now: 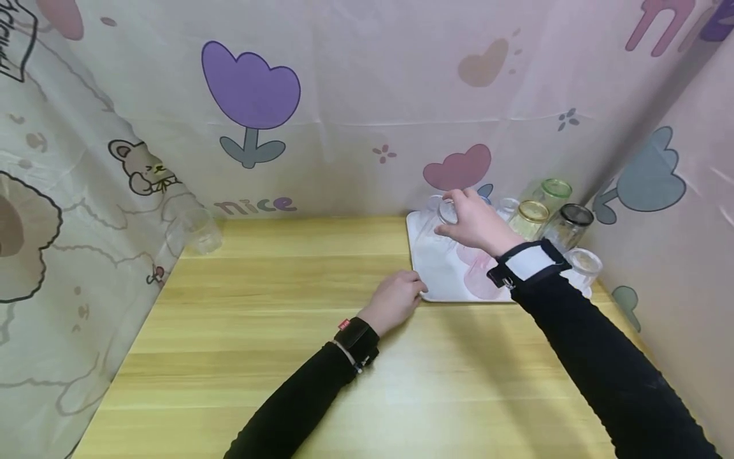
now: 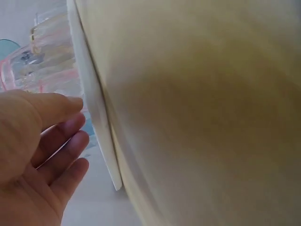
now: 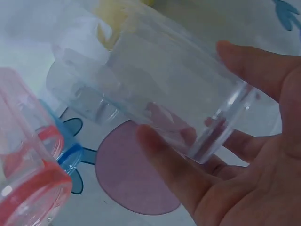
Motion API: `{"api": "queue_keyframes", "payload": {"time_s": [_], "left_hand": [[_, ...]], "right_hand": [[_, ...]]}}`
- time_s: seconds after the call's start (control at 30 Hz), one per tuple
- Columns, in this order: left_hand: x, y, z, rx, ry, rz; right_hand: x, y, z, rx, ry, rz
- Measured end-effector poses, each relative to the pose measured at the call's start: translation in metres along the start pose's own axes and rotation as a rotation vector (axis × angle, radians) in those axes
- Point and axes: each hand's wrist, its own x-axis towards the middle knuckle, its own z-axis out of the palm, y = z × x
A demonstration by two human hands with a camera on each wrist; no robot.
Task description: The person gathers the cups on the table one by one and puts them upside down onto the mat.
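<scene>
A clear glass [image 1: 437,220] stood at the far left of the white tray [image 1: 441,280], the right hand [image 1: 473,223] curled around it. Just beside it crowded pink [image 1: 478,274], yellow-rimmed [image 1: 530,218], green-rimmed [image 1: 552,193] and black-rimmed [image 1: 568,224] glasses. The left hand [image 1: 395,299], fingers relaxed, touched the tray's near edge.

The light is soft and bright all over, and the arms throw pale grey shadows on the yellow worktop [image 1: 287,357]. The head view bends at its edges, so the curtain walls lean outward. Both wrist views are blurry: the worktop is a smeared yellow blur in the left one, and the clear cup [image 3: 155,94] shows small white glints in the right one.
</scene>
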Motion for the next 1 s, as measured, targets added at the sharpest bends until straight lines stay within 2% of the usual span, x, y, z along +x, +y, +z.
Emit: {"api": "queue_keyframes", "payload": {"time_s": [0.2, 0.5, 0.83, 1.0], "left_hand": [[0.004, 0.000, 0.003, 0.025, -0.004, 0.009], [0.012, 0.008, 0.001, 0.107, -0.018, 0.005], [0.013, 0.012, 0.001, 0.161, -0.024, -0.007], [0.012, 0.009, 0.001, 0.124, -0.030, -0.024]], "right_hand": [[0.018, 0.003, 0.003, -0.080, -0.083, 0.027], [0.032, 0.011, 0.011, -0.143, -0.122, 0.059], [0.036, 0.021, 0.013, -0.132, -0.121, 0.069], [0.036, 0.021, 0.014, -0.131, -0.109, 0.049]]}}
